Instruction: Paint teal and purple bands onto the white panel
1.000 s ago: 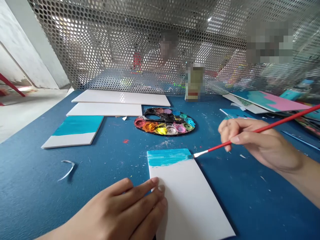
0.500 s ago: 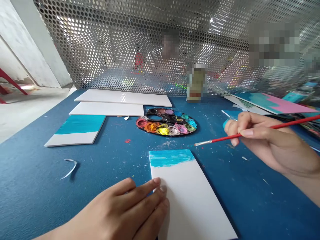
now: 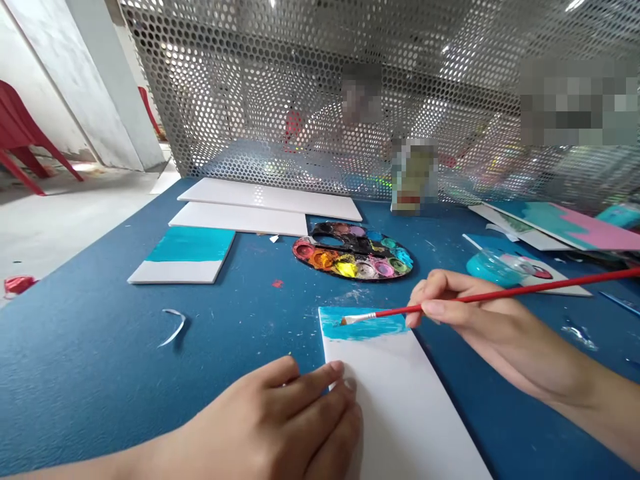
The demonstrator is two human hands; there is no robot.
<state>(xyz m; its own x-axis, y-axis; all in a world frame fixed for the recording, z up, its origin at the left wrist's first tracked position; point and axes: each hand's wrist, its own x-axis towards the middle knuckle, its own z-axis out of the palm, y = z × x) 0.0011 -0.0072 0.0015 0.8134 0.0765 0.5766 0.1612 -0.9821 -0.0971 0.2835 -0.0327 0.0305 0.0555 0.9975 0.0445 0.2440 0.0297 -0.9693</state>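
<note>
Here, right hand (image 3: 480, 323) gripping one red paintbrush (image 3: 390, 311), left hand (image 3: 270, 427) open on one white board (image 3: 400, 407)

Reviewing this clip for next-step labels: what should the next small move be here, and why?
Probably the right hand should draw the red-handled paintbrush rightward along the teal paint band: its bristles rest near the band's left end, and the band's lower edge looks uneven. The left hand steadies the white board.

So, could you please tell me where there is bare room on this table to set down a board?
There is bare blue tabletop left of the left hand, below the teal-banded panel. The right side is crowded, around the teal-stained cup and pink-and-teal panel.
</note>
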